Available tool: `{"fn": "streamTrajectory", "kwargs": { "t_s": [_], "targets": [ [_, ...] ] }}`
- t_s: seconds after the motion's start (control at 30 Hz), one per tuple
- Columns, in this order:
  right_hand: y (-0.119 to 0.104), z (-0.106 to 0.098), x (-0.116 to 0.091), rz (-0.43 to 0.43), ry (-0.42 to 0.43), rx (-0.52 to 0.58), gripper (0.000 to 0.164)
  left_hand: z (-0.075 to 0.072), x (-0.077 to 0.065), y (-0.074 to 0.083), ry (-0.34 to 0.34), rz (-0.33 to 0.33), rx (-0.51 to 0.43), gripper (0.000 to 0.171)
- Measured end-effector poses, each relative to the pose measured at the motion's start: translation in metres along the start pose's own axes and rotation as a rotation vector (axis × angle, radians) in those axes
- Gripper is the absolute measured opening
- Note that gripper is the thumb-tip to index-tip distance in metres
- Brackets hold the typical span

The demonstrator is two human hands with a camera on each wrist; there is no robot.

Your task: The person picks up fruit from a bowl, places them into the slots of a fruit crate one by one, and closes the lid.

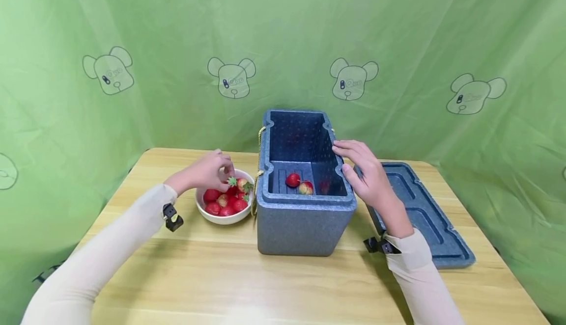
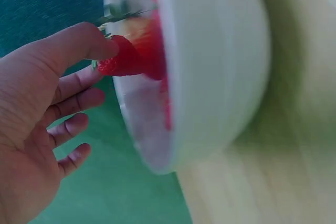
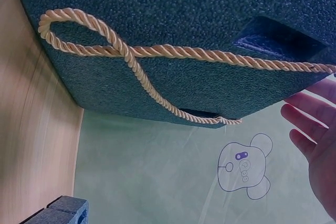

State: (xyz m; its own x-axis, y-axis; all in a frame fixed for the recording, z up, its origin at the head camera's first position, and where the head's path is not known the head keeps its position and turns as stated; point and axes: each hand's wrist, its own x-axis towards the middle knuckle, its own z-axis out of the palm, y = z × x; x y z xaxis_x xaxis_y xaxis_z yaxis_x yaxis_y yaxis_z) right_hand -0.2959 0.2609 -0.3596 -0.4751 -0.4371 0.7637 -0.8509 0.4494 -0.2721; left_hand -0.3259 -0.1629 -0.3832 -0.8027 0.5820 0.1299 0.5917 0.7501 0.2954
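Note:
My left hand (image 1: 214, 172) is over the white bowl (image 1: 224, 220) of strawberries, and in the left wrist view its thumb and forefinger pinch a red strawberry (image 2: 122, 56) with green leaves. More strawberries (image 1: 226, 202) lie heaped in that bowl. To its right stands a dark blue-grey foam box (image 1: 305, 227), uncovered, with two strawberries on its floor, one red (image 1: 292, 180) and one paler (image 1: 305, 187). My right hand (image 1: 367, 174) rests on the box's right rim, fingers extended over the edge.
The foam lid (image 1: 424, 212) lies on the wooden table (image 1: 212, 281), right of the box and partly under my right forearm. A twisted rope handle (image 3: 157, 51) hangs along the box's right side. Behind the table hangs a green curtain (image 1: 292, 30) printed with bear heads.

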Motion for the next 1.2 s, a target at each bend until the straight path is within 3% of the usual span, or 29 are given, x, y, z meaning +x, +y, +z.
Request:
{"fn": "streamTrajectory", "kwargs": {
  "t_s": [0.17,0.53,0.8,1.2],
  "targets": [
    [0.001,-0.001,0.0,0.001,-0.004,-0.002,0.039,-0.017,0.001,-0.001,0.023,-0.033,-0.016,0.027],
    [0.0,-0.001,0.001,0.001,-0.017,0.004,0.037,-0.046,0.009,0.011,0.113,-0.004,-0.03,0.028],
    [-0.001,-0.001,0.001,0.006,-0.011,0.006,0.037,-0.072,0.02,0.03,0.237,0.026,-0.116,0.03],
    [0.001,-0.001,0.001,0.006,-0.013,0.008,0.038,-0.087,0.04,0.056,0.341,0.094,-0.099,0.031]
  ]
}}
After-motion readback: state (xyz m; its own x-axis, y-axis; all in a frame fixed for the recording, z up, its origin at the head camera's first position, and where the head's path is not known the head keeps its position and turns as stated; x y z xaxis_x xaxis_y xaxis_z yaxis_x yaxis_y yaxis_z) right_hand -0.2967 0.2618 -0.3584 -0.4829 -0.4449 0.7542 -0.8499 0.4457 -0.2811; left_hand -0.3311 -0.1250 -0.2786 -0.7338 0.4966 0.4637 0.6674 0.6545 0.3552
